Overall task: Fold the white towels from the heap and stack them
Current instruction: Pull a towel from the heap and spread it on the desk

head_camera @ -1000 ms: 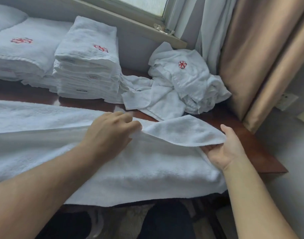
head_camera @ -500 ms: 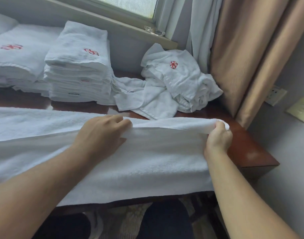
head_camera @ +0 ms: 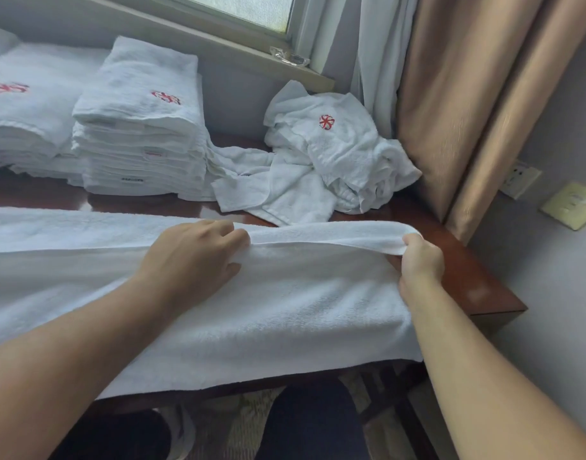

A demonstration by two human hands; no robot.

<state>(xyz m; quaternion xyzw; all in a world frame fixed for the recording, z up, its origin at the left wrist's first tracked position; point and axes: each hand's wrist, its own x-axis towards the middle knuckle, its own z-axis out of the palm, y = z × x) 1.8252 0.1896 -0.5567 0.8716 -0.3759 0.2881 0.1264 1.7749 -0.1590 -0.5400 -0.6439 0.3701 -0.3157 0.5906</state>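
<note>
Two hands pinch the far edge of a white towel (head_camera: pixel 285 303) spread lengthwise left-to-right across the tabletop (head_camera: pixel 477 280): left hand (head_camera: pixel 198 257) mid-edge, right hand (head_camera: pixel 421 260) at the right corner.

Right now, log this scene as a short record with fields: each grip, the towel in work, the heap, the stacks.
left grip: hand pinches the spread towel at its lifted far edge
right grip: hand holds that edge at the towel's right end
spread towel: lies across the table, near side reaching the front edge
heap: unfolded, back right beside the curtain
stacks: tall folded stack left of the heap, second stack further left
</note>
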